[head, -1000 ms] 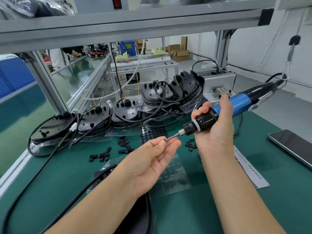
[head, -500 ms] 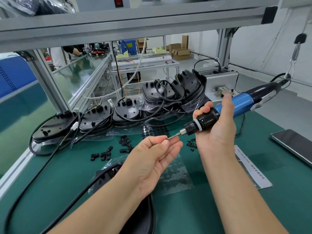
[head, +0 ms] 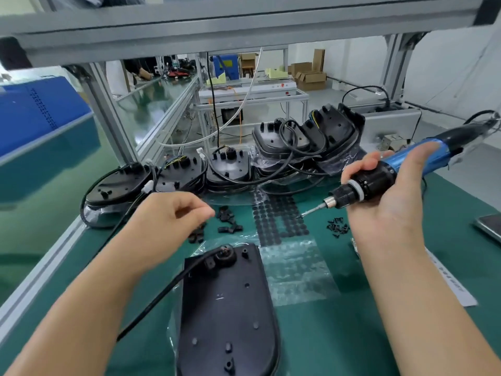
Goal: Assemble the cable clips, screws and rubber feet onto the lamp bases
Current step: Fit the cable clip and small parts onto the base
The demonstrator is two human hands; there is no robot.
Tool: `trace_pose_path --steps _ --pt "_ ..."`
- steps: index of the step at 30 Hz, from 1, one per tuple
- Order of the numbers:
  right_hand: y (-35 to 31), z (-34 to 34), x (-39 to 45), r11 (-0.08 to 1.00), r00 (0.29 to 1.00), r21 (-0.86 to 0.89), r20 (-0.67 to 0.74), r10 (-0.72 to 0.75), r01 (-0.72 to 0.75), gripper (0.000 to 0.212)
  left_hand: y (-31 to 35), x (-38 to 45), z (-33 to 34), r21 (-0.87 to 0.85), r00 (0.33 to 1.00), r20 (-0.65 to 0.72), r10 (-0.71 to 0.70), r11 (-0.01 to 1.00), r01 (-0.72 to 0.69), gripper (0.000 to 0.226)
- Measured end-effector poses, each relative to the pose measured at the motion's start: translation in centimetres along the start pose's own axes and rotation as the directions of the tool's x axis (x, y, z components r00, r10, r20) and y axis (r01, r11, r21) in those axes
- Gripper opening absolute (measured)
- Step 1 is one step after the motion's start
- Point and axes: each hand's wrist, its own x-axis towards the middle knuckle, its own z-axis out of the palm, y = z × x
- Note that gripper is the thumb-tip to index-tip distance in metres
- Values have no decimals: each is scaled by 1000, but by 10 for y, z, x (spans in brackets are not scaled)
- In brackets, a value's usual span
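Observation:
A black lamp base (head: 227, 308) lies underside up in front of me on a clear plastic bag, its cable (head: 162, 291) running off to the left. Just beyond it are loose black cable clips (head: 227, 221), a sheet of round rubber feet (head: 273, 221) and a small heap of screws (head: 337, 226). My left hand (head: 168, 218) hovers with loosely curled fingers at the left edge of the clips; I see nothing in it. My right hand (head: 393, 202) grips the blue and black electric screwdriver (head: 379, 177), whose bit points down-left over the rubber feet.
More lamp bases (head: 230, 169) with tangled cables are stacked along the back of the green mat. A phone (head: 490, 226) lies at the right edge and a paper strip (head: 447, 280) beside my right forearm. The aluminium frame rail (head: 40, 270) borders the left side.
My left hand left the screwdriver bit and moved left over the cable clips. My head tilted down, bringing the near lamp base into view. The screwdriver stays in my right hand.

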Motion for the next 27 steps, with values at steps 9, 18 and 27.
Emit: trace_pose_path --steps 9,18,27 --pt "35 5 -19 978 992 -195 83 92 -75 45 -42 -9 -3 -228 891 453 -19 964 137 32" --pt "77 36 -32 930 946 -363 278 167 -58 35 -50 -11 3 -243 933 361 8 966 85 16" --pt "106 41 -59 791 879 -575 465 104 211 43 -48 -15 14 -269 945 326 -6 958 99 13"
